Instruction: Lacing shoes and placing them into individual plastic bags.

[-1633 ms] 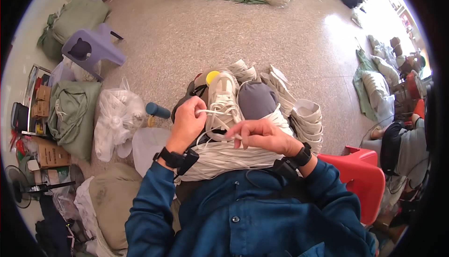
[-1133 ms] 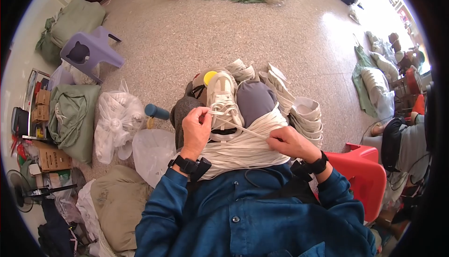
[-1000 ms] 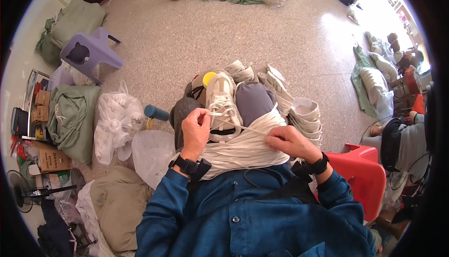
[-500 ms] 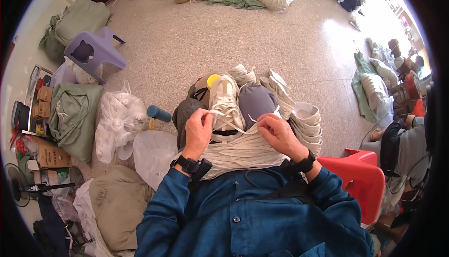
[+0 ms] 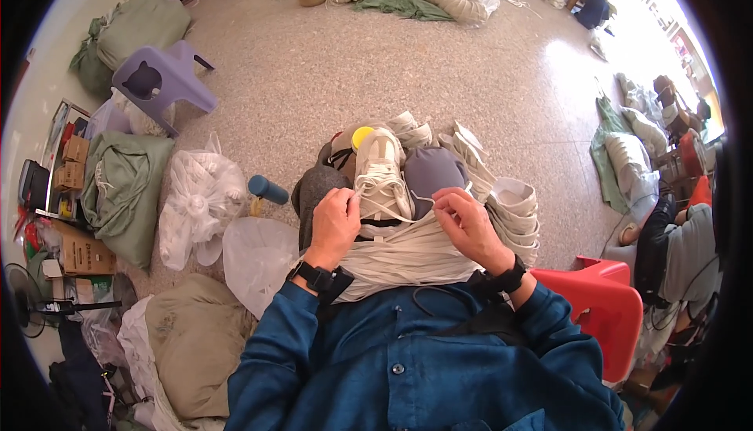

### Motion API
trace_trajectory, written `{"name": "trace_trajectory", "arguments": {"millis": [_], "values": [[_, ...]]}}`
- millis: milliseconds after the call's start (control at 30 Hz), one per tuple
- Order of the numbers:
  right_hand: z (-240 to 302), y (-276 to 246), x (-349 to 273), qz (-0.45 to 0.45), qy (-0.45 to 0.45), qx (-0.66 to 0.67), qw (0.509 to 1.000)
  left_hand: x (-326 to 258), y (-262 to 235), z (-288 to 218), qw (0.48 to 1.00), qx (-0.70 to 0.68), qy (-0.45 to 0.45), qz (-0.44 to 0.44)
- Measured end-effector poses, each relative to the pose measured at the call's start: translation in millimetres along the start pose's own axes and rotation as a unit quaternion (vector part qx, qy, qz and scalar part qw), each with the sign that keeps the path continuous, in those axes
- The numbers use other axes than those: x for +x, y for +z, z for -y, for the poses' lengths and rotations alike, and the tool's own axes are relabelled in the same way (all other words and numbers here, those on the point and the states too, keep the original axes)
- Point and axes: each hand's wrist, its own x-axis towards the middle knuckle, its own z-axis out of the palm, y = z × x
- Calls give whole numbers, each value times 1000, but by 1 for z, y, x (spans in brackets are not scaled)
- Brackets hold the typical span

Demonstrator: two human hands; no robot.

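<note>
Lacing white sneaker [image 5: 381, 174] | left hand [image 5: 336, 223], right hand [image 5: 467, 223]: grips pinch lace ends [image 5: 388, 215]

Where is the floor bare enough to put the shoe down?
Bare floor lies ahead of the shoe, between the purple stool and the green cloth. Crowded: bags left, stacked soles and red stool right.

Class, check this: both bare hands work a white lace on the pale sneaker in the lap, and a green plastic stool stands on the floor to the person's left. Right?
Not quite. The head view shows the plastic stool is purple, not green. The left hand and right hand do work the white lace on the pale sneaker.
</note>
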Motion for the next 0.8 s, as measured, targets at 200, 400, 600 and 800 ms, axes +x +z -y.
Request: {"name": "trace_trajectory", "arguments": {"millis": [200, 400, 600, 800], "values": [[-6, 1, 5, -37, -11, -5, 999, 8, -9, -5, 998, -9, 21, -51], [-13, 12, 13, -16, -17, -8, 1000, 24, -22, 2, 995, 4, 35, -96], [-21, 17, 38, 6, -3, 3, 1000, 33, -56, 24, 988, 1, 1, -157], [-58, 47, 69, 44, -25, -20, 998, 42, -93, 32, 988, -17, -39, -148]]}}
